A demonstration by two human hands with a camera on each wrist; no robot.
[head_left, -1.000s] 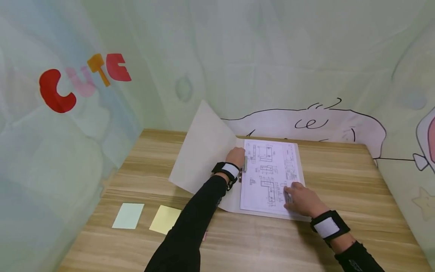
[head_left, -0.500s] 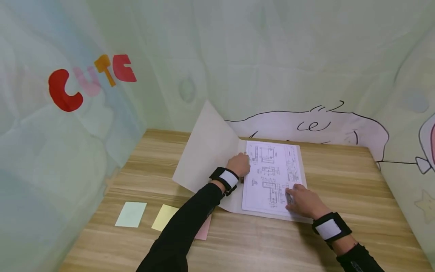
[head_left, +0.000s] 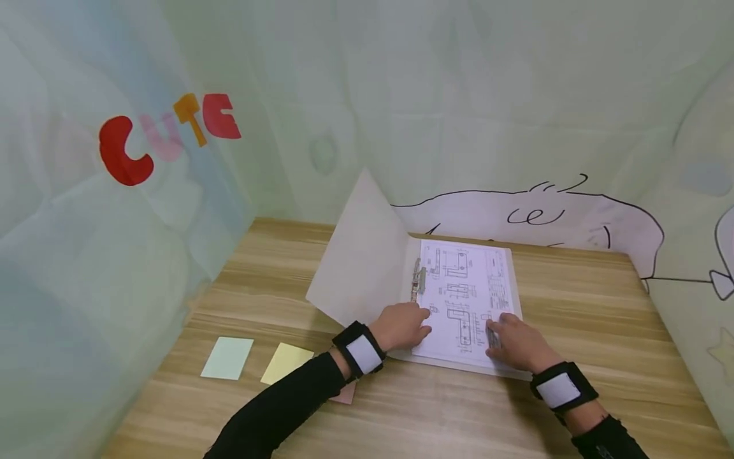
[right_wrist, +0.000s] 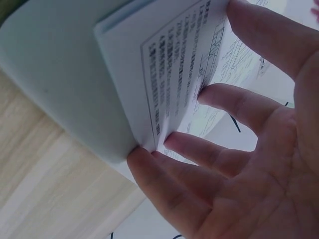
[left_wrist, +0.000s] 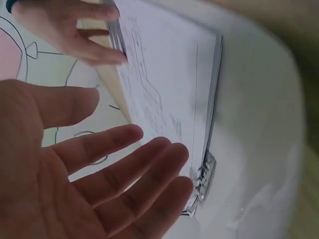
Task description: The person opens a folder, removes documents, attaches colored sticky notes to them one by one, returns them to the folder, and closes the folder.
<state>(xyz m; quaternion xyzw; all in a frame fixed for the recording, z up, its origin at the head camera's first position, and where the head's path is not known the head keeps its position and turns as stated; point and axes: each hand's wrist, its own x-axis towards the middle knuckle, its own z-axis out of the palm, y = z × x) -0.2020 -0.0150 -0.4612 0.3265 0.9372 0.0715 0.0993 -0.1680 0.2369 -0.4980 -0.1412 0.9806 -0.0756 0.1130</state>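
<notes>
A white folder [head_left: 367, 255] lies on the table with its cover raised to the left. Inside it sits a stack of papers [head_left: 482, 274] printed with technical drawings. At the folder's spine a metal clip [head_left: 422, 280] shows beside the stack; it also appears at the lower right of the left wrist view [left_wrist: 205, 177]. My left hand [head_left: 401, 328] hovers by the lower left of the stack, its fingers loosely extended and holding nothing. My right hand [head_left: 524, 344] rests spread fingertips on the papers' lower right part, near their edge, as the right wrist view [right_wrist: 239, 159] shows.
Left of the folder on the wooden table [head_left: 436, 421] lie a pale green sticky note [head_left: 227, 358], a yellow sticky note [head_left: 287, 362] and a pink sticky note [head_left: 345, 393], the last partly under my left arm. A printed cloth wall [head_left: 459, 127] stands behind the table.
My left hand has left the metal clip and come down toward the papers' lower left, uncovering the clip. My right hand stays on the papers. The head view has shifted slightly.
</notes>
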